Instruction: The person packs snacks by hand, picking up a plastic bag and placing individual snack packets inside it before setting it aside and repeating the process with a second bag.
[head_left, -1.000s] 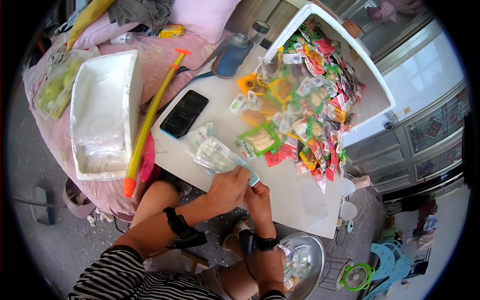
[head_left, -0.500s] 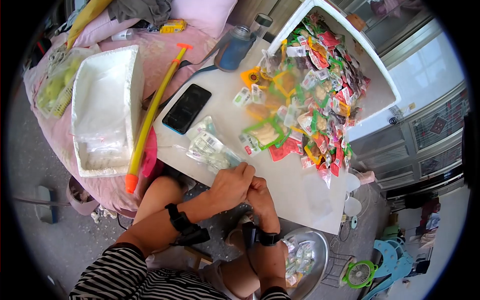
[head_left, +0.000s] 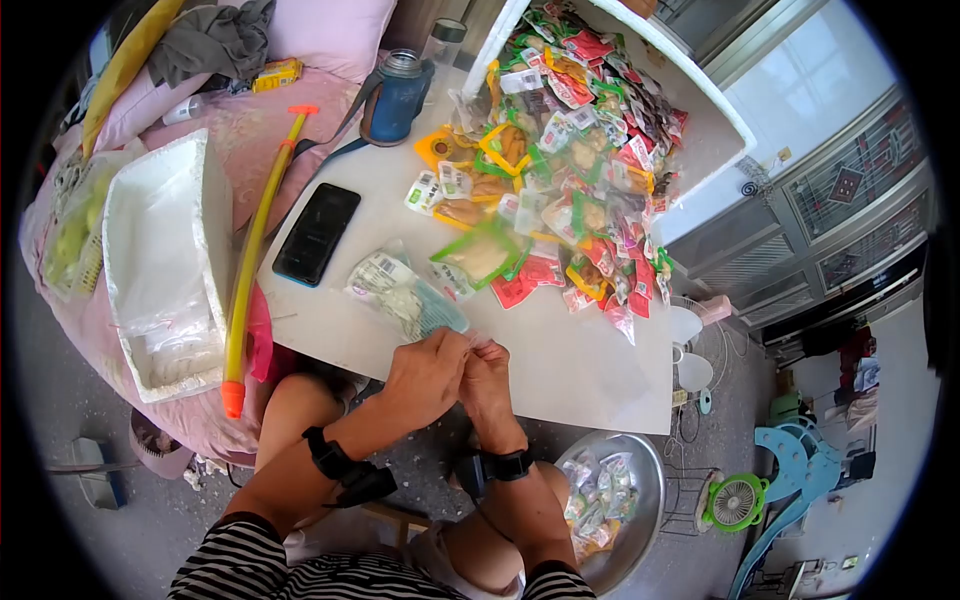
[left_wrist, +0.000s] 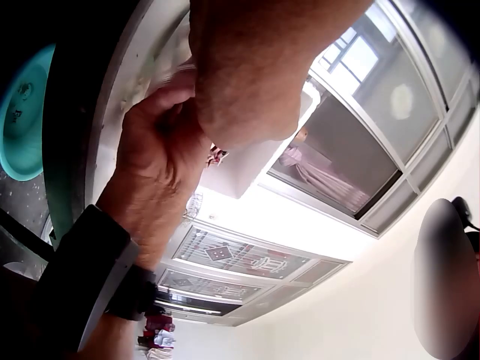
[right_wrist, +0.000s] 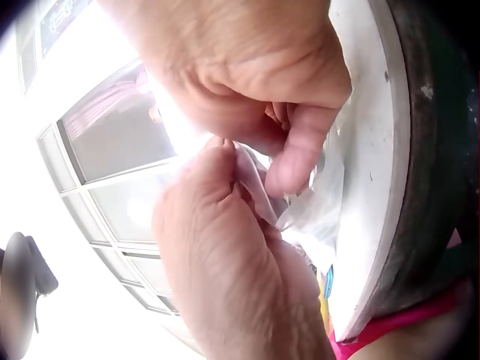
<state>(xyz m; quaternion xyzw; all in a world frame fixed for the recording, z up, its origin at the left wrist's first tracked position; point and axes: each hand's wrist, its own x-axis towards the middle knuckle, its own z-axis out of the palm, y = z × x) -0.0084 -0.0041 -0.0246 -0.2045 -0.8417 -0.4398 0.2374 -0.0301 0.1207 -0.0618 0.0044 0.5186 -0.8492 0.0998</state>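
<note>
A clear plastic bag (head_left: 405,295) with pale, printed contents and a turquoise end lies at the table's front edge. My left hand (head_left: 425,375) and right hand (head_left: 487,385) meet at its near end, fingertips close together. In the right wrist view, my right thumb and curled fingers (right_wrist: 300,142) pinch the thin clear film (right_wrist: 259,187), and my left hand (right_wrist: 232,247) grips it from the other side. The left wrist view shows the hands overlapping, hiding most of the film. A dark phone (head_left: 317,235) lies just beyond the bag.
Colourful snack packets (head_left: 570,180) spill from a tipped white foam box (head_left: 700,110) onto the table (head_left: 590,370). A blue bottle (head_left: 393,100) stands behind the phone. Left are another foam box (head_left: 160,250) and a yellow tube (head_left: 260,250). A metal basin (head_left: 650,500) with packets sits below right.
The head view has swung, so the table and its things appear farther left. The hands stay together at the bag's near end; its turquoise end, earlier at the fingers, now shows beyond them.
</note>
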